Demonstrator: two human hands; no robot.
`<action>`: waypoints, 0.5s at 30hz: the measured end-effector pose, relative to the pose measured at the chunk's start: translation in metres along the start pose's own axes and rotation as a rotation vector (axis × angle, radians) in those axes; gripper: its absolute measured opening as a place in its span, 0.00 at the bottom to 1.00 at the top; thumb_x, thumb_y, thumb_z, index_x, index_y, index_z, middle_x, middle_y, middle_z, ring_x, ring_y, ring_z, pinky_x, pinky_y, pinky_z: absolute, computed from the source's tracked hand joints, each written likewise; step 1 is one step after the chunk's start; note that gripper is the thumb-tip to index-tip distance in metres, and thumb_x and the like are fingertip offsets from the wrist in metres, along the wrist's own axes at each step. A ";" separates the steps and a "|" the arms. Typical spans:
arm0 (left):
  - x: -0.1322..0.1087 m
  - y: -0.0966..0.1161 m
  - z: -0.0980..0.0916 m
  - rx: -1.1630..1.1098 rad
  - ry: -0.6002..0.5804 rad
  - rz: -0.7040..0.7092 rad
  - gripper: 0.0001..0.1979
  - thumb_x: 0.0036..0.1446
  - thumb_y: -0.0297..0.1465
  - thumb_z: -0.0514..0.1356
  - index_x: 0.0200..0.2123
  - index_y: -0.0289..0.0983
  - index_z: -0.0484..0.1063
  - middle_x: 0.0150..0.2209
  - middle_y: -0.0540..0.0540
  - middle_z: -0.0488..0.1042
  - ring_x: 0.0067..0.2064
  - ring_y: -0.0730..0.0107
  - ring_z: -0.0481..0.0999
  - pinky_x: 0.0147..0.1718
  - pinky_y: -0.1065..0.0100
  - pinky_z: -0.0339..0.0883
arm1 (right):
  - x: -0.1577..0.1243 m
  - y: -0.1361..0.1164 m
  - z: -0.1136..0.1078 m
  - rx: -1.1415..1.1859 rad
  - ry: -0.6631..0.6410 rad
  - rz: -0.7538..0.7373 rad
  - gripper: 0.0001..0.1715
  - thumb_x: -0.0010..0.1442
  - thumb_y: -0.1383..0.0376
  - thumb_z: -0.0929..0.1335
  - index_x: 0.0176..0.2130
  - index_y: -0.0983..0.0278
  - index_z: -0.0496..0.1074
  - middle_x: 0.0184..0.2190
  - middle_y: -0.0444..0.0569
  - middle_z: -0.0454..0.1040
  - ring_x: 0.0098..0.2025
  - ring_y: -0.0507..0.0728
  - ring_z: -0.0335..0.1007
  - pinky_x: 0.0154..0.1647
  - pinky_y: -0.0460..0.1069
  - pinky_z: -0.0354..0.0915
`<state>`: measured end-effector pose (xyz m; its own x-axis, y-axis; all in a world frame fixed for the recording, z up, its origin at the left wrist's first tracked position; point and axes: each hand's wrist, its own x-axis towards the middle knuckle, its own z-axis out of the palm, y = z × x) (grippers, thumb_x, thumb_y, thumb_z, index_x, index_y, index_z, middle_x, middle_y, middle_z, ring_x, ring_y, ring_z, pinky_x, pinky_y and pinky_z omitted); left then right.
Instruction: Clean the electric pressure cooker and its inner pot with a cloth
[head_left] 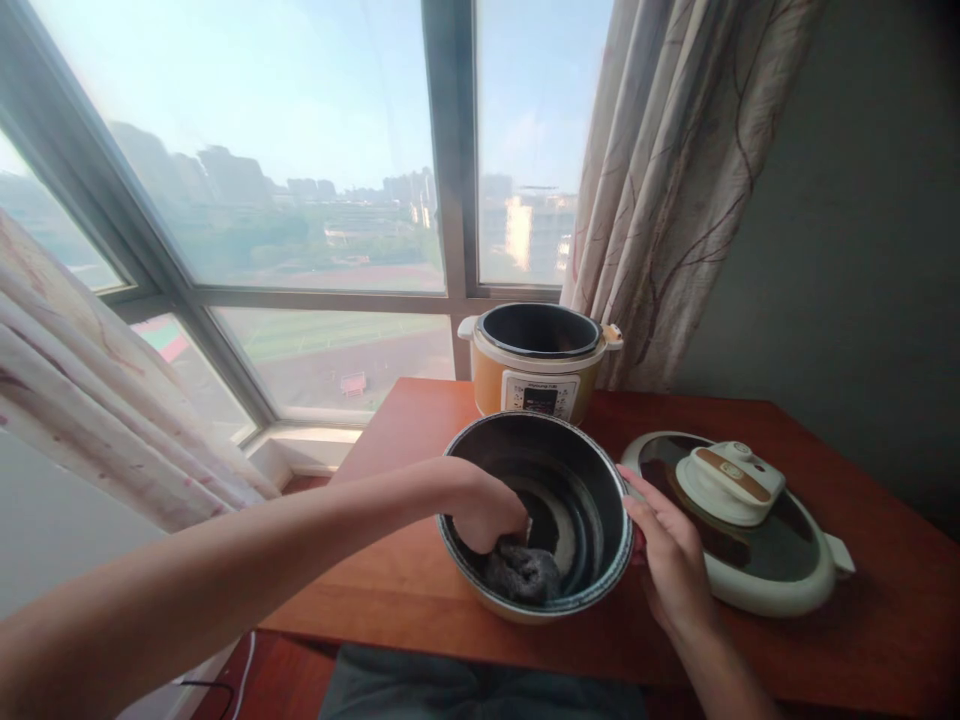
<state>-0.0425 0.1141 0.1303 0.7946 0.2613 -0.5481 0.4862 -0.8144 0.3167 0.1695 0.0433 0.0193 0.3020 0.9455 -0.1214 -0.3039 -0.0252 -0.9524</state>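
Near the front edge of the brown surface [360, 585], a pot [596, 475] tips its open mouth toward the viewer. The left hand [491, 512] reaches down inside it, its fingers mostly hidden but closed on a dark grey cloth [525, 574], which is bunched against the near inside wall. The right hand [671, 545] holds the pot by its right side, thumb by the rim and the other fingers partly out of sight. Just behind the pot stands an upright cooker [491, 382], lidless, its control panel [541, 394] facing the person. To the right, near the right hand, a pale-rimmed lid [784, 560] lies flat with its handle [731, 485] up. Beyond the surface are a window [300, 150] and a patterned curtain [660, 170].
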 end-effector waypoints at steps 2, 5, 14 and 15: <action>0.001 -0.008 0.000 -0.007 -0.110 0.047 0.14 0.38 0.15 0.58 0.21 0.40 0.75 0.19 0.51 0.73 0.26 0.66 0.70 0.26 0.69 0.60 | 0.006 -0.003 0.004 0.000 -0.032 0.011 0.38 0.51 0.53 0.75 0.58 0.64 0.72 0.18 0.38 0.66 0.20 0.49 0.58 0.20 0.44 0.56; 0.009 -0.010 0.001 -0.024 -0.127 0.087 0.14 0.38 0.16 0.58 0.25 0.39 0.76 0.21 0.50 0.74 0.27 0.64 0.71 0.27 0.67 0.61 | 0.017 -0.007 0.011 0.023 -0.054 0.011 0.36 0.50 0.54 0.76 0.55 0.64 0.74 0.29 0.45 0.78 0.29 0.55 0.71 0.31 0.47 0.67; 0.034 0.005 0.012 -0.326 0.213 0.060 0.13 0.44 0.24 0.62 0.37 0.37 0.78 0.31 0.49 0.76 0.35 0.64 0.73 0.33 0.69 0.65 | 0.032 -0.003 0.017 -0.094 0.010 -0.103 0.29 0.53 0.48 0.73 0.47 0.64 0.77 0.38 0.51 0.81 0.37 0.60 0.75 0.36 0.50 0.68; 0.038 0.005 0.011 -0.429 0.253 0.019 0.12 0.44 0.25 0.63 0.36 0.37 0.77 0.30 0.50 0.75 0.35 0.65 0.73 0.33 0.70 0.65 | 0.032 -0.002 0.017 -0.095 0.007 -0.114 0.28 0.53 0.49 0.73 0.46 0.64 0.77 0.39 0.51 0.81 0.38 0.60 0.76 0.37 0.50 0.68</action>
<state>-0.0138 0.1146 0.1020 0.8423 0.4093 -0.3508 0.5343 -0.5479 0.6437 0.1648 0.0788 0.0216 0.3363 0.9417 -0.0127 -0.1808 0.0514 -0.9822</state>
